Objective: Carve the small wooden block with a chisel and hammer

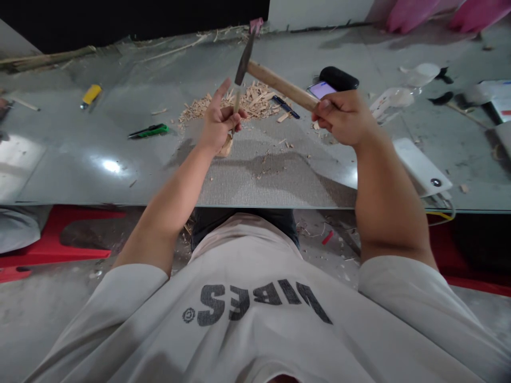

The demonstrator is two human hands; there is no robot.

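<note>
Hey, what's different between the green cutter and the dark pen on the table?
The cutter is green and black; the pen looks dark blue. The cutter lies left of the left hand, while the pen lies against the wood chips, between both hands. They slant opposite ways. Both are slim, lying down and not held.

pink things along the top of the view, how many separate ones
3: a small pink scrap by the tip of the hammer, a large pink shape top right, another pink shape beside it. The frame cuts both; more may be hidden.
</note>
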